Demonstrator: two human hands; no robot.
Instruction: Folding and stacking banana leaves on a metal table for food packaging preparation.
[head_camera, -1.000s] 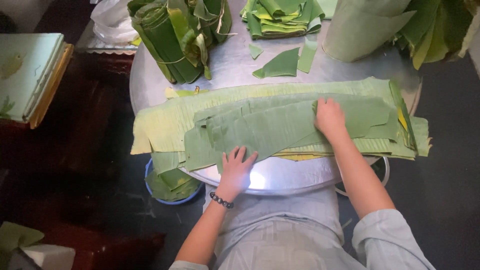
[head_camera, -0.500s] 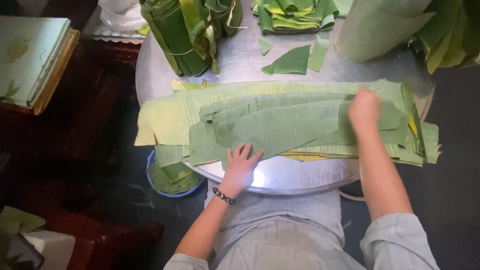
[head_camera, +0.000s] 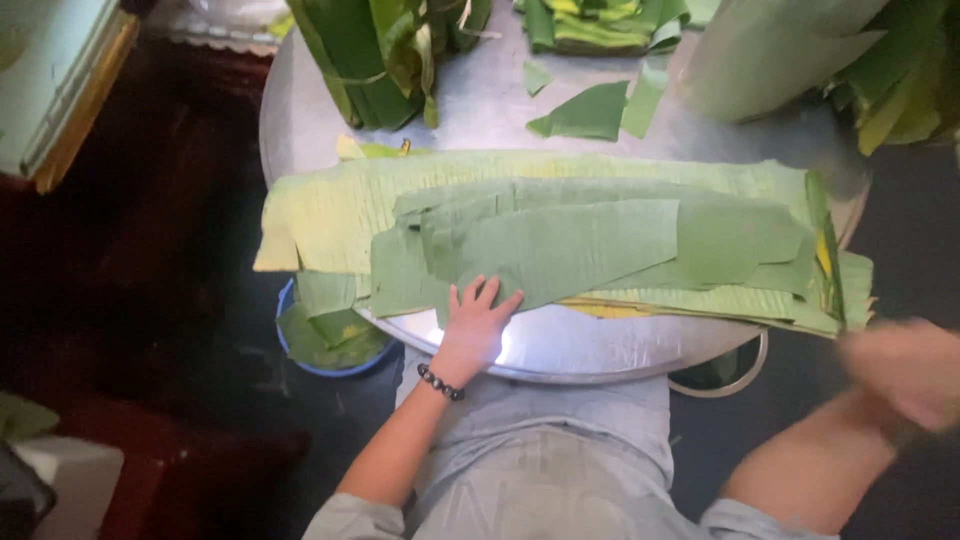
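Round metal table (head_camera: 560, 345) — banana leaves (head_camera: 560, 240) touching left hand (head_camera: 475, 325).

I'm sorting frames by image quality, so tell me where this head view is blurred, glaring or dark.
Head view: the right hand is smeared by motion blur off the tray's right side; the left hand is sharp, flat at the near edge of the banana leaves; a bright glare patch sits on the round metal tray beside that hand; the floor at left is deep in shadow.

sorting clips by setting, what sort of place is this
Probably a home or small food-prep spot for leaf wrapping. A round shiny metal tray table carries a stack of long flat green banana leaves, with tied bundles of rolled dark green leaves behind, and a blue plastic basin of leaf scraps below.
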